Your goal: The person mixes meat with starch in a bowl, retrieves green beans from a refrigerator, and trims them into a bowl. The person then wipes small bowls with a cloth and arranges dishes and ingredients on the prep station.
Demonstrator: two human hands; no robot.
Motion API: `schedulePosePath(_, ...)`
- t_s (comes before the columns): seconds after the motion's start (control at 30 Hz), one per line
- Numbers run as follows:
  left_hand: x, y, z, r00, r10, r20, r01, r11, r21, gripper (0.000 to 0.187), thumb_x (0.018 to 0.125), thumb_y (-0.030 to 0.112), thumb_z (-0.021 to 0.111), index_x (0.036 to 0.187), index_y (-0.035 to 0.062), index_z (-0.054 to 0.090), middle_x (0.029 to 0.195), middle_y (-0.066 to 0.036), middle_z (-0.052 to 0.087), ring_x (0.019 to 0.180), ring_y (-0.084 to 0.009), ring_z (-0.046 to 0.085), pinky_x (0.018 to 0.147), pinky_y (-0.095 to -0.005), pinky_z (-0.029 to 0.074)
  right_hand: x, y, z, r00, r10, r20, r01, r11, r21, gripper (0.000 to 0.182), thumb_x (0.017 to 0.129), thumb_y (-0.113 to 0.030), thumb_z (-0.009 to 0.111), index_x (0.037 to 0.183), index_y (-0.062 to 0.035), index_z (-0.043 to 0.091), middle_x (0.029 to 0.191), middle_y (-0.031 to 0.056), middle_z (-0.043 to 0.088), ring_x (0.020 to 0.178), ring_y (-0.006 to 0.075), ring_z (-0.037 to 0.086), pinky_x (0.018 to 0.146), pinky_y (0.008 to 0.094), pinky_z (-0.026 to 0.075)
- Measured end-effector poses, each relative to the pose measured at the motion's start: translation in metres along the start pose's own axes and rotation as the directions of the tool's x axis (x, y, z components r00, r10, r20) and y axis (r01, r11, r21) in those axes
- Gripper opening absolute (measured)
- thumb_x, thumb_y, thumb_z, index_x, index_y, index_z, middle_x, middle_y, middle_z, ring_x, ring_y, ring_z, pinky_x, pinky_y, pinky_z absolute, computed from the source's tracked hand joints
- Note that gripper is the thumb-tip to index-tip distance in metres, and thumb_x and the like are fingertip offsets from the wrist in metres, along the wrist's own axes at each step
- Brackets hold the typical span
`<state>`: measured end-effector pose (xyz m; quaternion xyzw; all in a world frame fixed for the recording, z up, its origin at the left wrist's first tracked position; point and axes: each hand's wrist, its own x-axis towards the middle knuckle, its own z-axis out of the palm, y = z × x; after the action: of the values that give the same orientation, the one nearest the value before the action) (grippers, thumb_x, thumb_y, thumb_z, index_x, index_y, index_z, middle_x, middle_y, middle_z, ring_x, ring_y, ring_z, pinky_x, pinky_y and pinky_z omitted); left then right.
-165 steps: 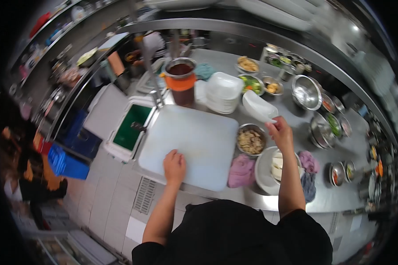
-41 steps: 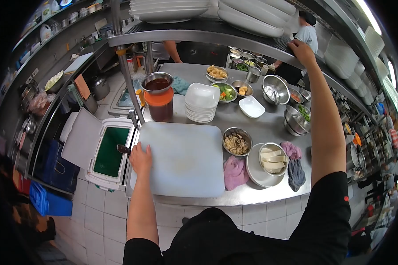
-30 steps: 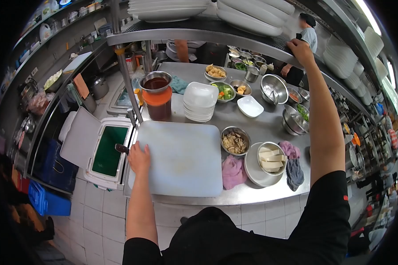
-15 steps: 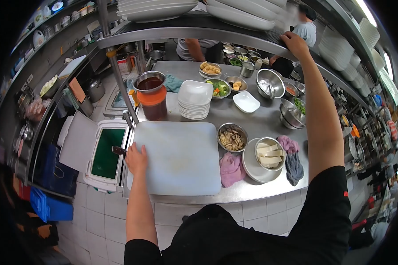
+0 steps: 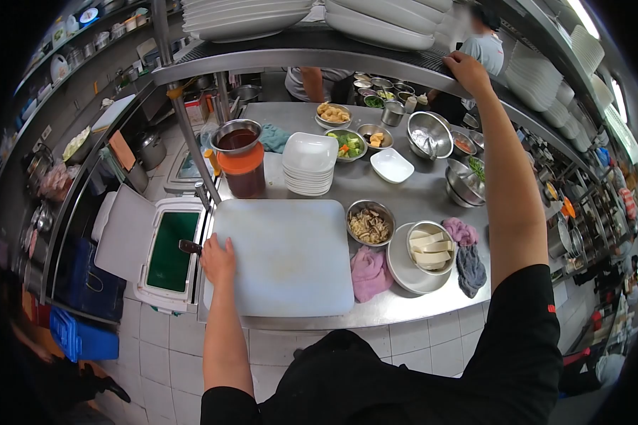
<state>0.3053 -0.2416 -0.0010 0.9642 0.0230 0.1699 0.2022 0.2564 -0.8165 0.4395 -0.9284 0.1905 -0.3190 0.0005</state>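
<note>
Unmoved hands: left hand (image 5: 218,259) on cutting board (image 5: 287,255), right hand (image 5: 466,71) on shelf (image 5: 298,53).

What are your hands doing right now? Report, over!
Left hand flat on cutting board edge. Right hand up on overhead shelf, by plates. Nothing held; board surface bare.

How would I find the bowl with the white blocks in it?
Start at the big white cutting board and look right, past the pink cloth. There a metal bowl sits on a white plate. Only this bowl holds pale blocks.
</note>
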Motion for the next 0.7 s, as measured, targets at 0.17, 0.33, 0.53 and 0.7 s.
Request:
schedulePosePath(0.17, 0.0001, -0.0014, 0.0009, 1.0, 0.007, 0.001, -0.007, 1.0, -0.004, 0.046, 0.094, 0.039, 0.056, 0.129, 0.0085, 0.054, 0.123, -0.012, 0.059, 0.114, -0.0309, 0.055, 0.097, -0.0461, 0.041, -0.0017, -0.0021, -0.0008, 1.0, -0.007, -0.013, 0.007, 1.0, 0.008, 0.041, 0.09, -0.045, 0.054, 0.111, -0.0131, 0.069, 0.108, 0.0175, 0.07, 0.103, 0.0355, 0.065, 0.091, 0.0428, 0.049)
schedulePosePath(0.33, 0.0004, -0.001, 0.0003, 1.0, 0.0, 0.008, 0.0, 1.0, -0.002, 0.046, 0.094, 0.039, 0.056, 0.129, 0.0092, 0.054, 0.123, -0.011, 0.059, 0.113, -0.0311, 0.055, 0.097, -0.0462, 0.041, 0.0008, -0.0001, 0.0006, 1.0, 0.005, -0.001, -0.005, 1.0, 0.007, 0.04, 0.09, -0.045, 0.054, 0.11, -0.0132, 0.069, 0.107, 0.0167, 0.07, 0.103, 0.0351, 0.065, 0.09, 0.0432, 0.049)
schedulePosePath(0.53, -0.0003, -0.0001, -0.0012, 1.0, 0.003, 0.006, -0.003, 1.0, 0.002, 0.046, 0.094, 0.039, 0.057, 0.129, 0.0093, 0.054, 0.123, -0.011, 0.059, 0.113, -0.0311, 0.056, 0.097, -0.046, 0.042, -0.0015, -0.0023, -0.0011, 1.0, 0.012, -0.01, -0.012, 1.0, 0.007, 0.041, 0.089, -0.046, 0.055, 0.11, -0.0132, 0.069, 0.107, 0.0164, 0.07, 0.103, 0.035, 0.065, 0.09, 0.0433, 0.049)
schedulePosePath(0.7, -0.0005, -0.0004, -0.0012, 1.0, 0.017, 0.001, -0.017, 1.0, 0.007, 0.046, 0.094, 0.038, 0.056, 0.129, 0.0091, 0.054, 0.123, -0.011, 0.059, 0.113, -0.0307, 0.055, 0.096, -0.046, 0.042, -0.0005, -0.0014, 0.0005, 1.0, 0.007, -0.022, -0.006, 1.0, 0.007, 0.042, 0.089, -0.046, 0.055, 0.11, -0.0126, 0.07, 0.107, 0.0168, 0.07, 0.103, 0.0353, 0.065, 0.09, 0.0435, 0.049)
